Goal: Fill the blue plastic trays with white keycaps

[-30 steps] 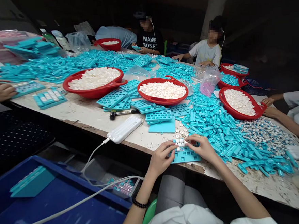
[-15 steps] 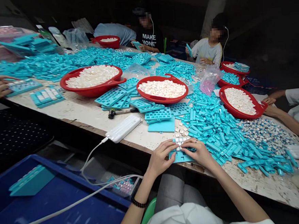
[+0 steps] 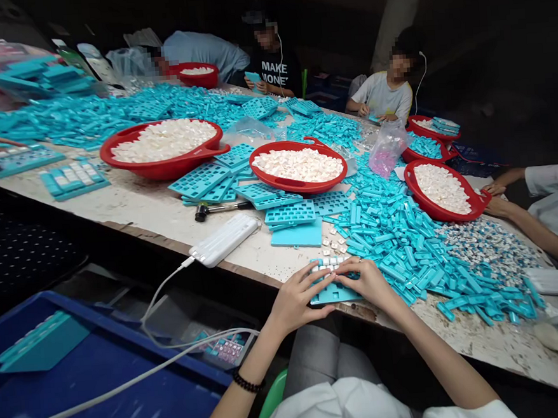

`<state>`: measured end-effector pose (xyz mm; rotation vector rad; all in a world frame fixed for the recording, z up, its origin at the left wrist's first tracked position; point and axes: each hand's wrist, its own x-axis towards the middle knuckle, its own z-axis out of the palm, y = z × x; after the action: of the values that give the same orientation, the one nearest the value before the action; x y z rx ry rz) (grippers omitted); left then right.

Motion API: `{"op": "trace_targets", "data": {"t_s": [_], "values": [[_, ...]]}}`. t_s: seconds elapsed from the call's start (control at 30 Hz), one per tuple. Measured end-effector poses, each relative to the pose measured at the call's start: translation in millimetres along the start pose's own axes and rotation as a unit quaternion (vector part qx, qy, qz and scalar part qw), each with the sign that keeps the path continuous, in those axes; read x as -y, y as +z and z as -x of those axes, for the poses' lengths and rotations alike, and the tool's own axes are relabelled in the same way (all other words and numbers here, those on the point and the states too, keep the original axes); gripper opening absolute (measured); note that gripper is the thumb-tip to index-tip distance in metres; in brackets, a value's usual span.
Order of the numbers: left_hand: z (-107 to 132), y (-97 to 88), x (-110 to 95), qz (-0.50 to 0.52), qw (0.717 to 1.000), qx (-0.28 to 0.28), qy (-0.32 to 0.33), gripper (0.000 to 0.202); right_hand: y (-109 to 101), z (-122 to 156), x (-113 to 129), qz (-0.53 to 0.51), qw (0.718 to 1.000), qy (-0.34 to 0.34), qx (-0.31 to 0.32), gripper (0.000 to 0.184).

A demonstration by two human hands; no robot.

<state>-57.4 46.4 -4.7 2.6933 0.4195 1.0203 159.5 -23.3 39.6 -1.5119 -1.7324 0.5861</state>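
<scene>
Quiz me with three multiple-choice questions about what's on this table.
1. Where is the white power bank?
A) In the blue crate
B) On the table
C) Inside a red basin

2. What colour is the bead bracelet on the left wrist?
A) Red
B) White
C) Black

3. Where are the hands?
A) Both in the lap
B) Both on the teal silicone mould
C) Both gripping a rubber mallet

Answers:
1. B: it lies near the table's front edge.
2. C: the beads look black.
3. B: the left hand and right hand rest on it.
</scene>
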Motion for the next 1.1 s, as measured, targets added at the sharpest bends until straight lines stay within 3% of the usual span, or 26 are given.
{"op": "trace_targets", "data": {"t_s": [0.17,0.33,0.53,0.67,1.1], "values": [[-2,0.6,-2,0.008,1.0,-0.006,-0.022,0.061,2,0,-1,-0.004,1.0,0.009,-0.006,0.01],[-4,-1.8,-2,0.032,0.999,-0.003,-0.029,0.058,3,5,-5,-0.028,0.999,-0.024,-0.03,0.011],[-5,-4.1,-4,0.043,0.999,0.002,-0.03,0.057,9,19,-14,0.09,0.987,-0.128,-0.04,0.023],[-4,-1.9,-5,0.045,0.998,-0.008,-0.033,0.057,14,25,-14,0.16,0.972,-0.163,-0.051,0.027],[-4,-0.4,-9,0.034,0.999,-0.006,-0.039,0.053,24,27,-17,0.148,0.962,-0.2,-0.11,0.024]]}}
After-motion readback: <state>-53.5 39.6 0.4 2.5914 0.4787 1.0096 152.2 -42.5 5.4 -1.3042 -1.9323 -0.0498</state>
